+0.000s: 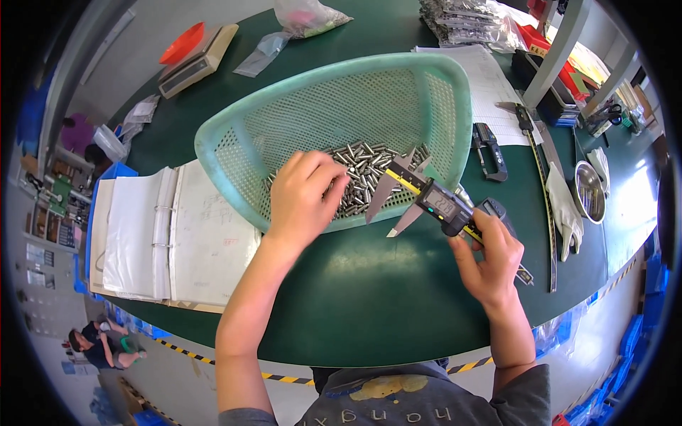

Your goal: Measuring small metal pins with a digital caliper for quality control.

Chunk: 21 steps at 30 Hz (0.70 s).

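A green mesh plastic basket (334, 78) lies in front of me, with a heap of small metal pins (366, 170) at its near side. Over the left part of that heap is my left hand (305, 195), its fingers curled together; whatever they may hold is hidden. My right hand (490, 255) grips a digital caliper (442, 202) by its slide, just right of the basket's near rim. The caliper's jaws stand apart and point toward the pins, with nothing seen between them. Its display faces up.
An open ring binder (170, 234) lies left of the basket. To the right are a second caliper (490, 151), a long caliper (543, 184), white gloves (565, 213) and a metal bowl (590, 192). A scale (199, 60) and bagged parts (309, 18) stand farther back.
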Available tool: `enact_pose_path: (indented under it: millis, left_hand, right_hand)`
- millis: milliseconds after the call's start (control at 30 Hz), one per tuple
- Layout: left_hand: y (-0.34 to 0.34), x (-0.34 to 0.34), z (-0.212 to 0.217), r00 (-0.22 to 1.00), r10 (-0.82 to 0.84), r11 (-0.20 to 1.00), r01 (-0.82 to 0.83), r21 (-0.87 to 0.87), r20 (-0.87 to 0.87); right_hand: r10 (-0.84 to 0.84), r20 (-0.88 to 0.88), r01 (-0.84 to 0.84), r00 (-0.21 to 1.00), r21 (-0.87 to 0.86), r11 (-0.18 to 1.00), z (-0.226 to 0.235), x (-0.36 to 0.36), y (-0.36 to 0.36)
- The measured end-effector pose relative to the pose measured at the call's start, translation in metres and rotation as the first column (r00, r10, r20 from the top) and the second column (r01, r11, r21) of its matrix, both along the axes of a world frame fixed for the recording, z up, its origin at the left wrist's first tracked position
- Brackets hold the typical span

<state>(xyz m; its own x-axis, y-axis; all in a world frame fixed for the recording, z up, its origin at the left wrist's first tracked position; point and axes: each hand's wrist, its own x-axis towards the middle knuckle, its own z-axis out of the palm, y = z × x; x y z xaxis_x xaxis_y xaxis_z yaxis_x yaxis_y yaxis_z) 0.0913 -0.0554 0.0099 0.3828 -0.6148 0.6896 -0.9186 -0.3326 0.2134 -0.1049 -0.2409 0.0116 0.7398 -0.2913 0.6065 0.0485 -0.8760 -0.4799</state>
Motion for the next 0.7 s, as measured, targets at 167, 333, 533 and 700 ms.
enact_pose_path:
  millis: [167, 333, 533, 700]
  left_hand:
    - [0.021, -0.061, -0.005, 0.764, -0.159, 0.964, -0.018, -0.267, -0.625]
    - [0.039, -0.085, -0.017, 0.454, -0.401, 0.884, -0.035, -0.466, -0.796]
    - [0.045, -0.09, -0.028, 0.277, -0.514, 0.828, -0.086, -0.554, -0.812]
    - [0.047, -0.092, -0.03, 0.243, -0.531, 0.818, -0.103, -0.566, -0.812]
  right_hand:
    - [0.015, 0.009, -0.015, 1.0, -0.001, 1.0, -0.002, 0.0, 0.001]
    - [0.113, -0.017, -0.114, 0.993, -0.106, 0.988, -0.001, 0.001, 0.004]
    - [0.164, -0.039, -0.168, 0.986, -0.129, 0.977, -0.006, 0.002, 0.007]
    - [0.187, -0.084, -0.198, 0.979, -0.148, 0.969, -0.005, 0.0, 0.007]
